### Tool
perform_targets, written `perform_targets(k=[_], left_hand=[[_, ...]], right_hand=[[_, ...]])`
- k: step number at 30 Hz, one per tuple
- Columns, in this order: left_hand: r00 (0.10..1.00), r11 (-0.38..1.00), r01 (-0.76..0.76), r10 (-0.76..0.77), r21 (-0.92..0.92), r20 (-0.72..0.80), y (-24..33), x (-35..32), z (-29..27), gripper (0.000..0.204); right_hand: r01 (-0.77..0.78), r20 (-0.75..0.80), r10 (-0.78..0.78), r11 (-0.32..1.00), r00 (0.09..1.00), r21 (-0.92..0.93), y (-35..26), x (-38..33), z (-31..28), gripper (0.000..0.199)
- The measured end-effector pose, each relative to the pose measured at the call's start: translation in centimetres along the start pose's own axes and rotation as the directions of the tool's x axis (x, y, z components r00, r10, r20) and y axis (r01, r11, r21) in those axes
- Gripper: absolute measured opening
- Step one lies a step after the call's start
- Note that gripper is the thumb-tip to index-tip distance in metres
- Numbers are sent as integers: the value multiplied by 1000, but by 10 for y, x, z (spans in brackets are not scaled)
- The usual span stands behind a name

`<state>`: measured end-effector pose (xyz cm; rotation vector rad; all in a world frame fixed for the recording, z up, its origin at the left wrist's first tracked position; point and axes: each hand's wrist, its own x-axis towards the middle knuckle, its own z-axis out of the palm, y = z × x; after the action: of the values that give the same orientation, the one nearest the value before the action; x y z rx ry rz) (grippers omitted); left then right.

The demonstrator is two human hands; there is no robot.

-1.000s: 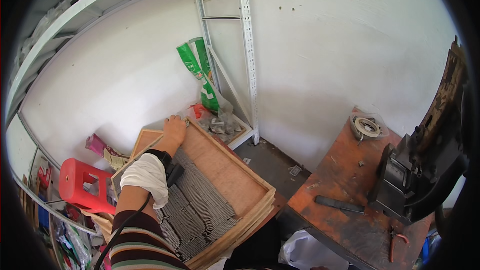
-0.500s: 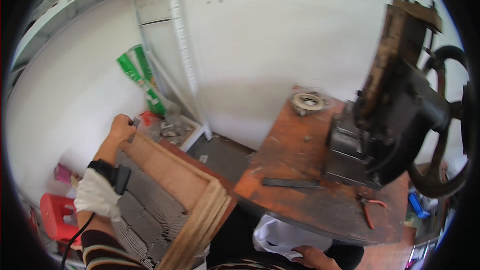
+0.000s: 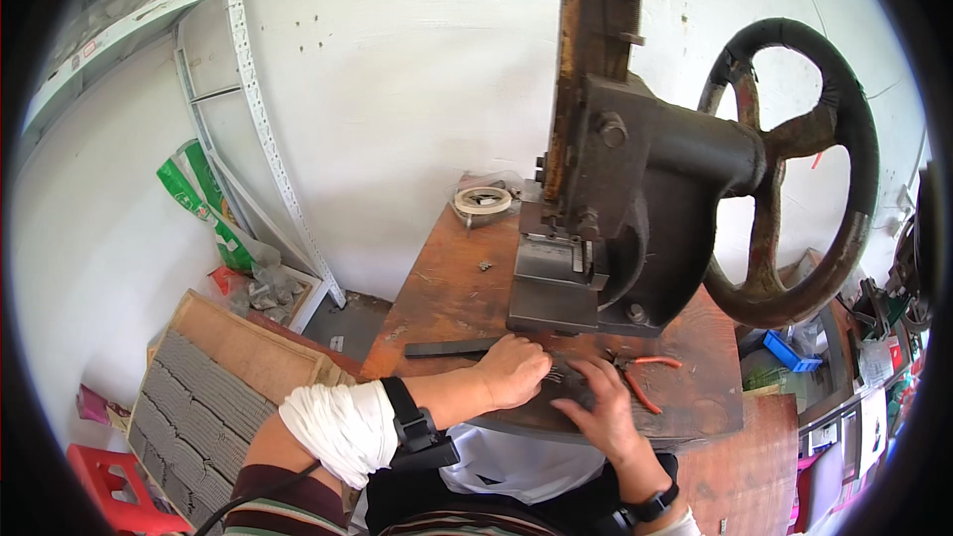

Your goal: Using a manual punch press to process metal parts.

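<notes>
My left hand [image 3: 516, 373] is closed over the front of the wooden bench [image 3: 427, 288], fingers curled round what look like thin grey metal pieces [image 3: 559, 375] showing at its right side. My right hand [image 3: 602, 405] faces it just to the right, thumb and fingers apart, curving toward those pieces. Behind both hands stands a black hand press [image 3: 685, 228] with a large spoked handwheel [image 3: 859, 238]. A dark flat bar [image 3: 447, 347] lies behind my left wrist. Red-handled pliers [image 3: 643, 392] rest right of my right hand.
At the left, a wooden tray [image 3: 233, 347] carries rows of grey ridged pieces [image 3: 194, 422]. A red stool [image 3: 114, 491] stands beside it. A white ring-shaped roll [image 3: 483, 201] sits on the bench's far side. White cloth [image 3: 516, 467] hangs below the front edge. A blue bin [image 3: 791, 352] is at right.
My left hand has moved right from above the tray to the bench, bringing a small grey piece. My right hand has risen from my lap to meet it. The view has turned right.
</notes>
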<state>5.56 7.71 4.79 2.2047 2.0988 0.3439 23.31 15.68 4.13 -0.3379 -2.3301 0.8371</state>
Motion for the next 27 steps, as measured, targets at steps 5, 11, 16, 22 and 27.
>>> perform_targets(k=[5,11,16,22,27], left_hand=[[983,987,31,-59,-158,-174,-2,-4,23,14],[843,933,139,-287,-331,-455,0,-39,45,43],[854,938,170,-293,-302,-430,8,-53,24,49],[851,854,515,-520,-78,-77,-64,-190,-76,22],[97,42,989,-914,144,-395,-114,-365,-126,24]], right_hand=[[121,-78,-128,989,989,-82,27,17,23,50],[176,96,-166,978,981,-109,30,29,36,54],[141,112,-133,988,985,-65,37,26,30,47],[151,63,-144,982,988,-115,33,20,27,40],[159,73,-154,984,985,-79,26,25,35,38]])
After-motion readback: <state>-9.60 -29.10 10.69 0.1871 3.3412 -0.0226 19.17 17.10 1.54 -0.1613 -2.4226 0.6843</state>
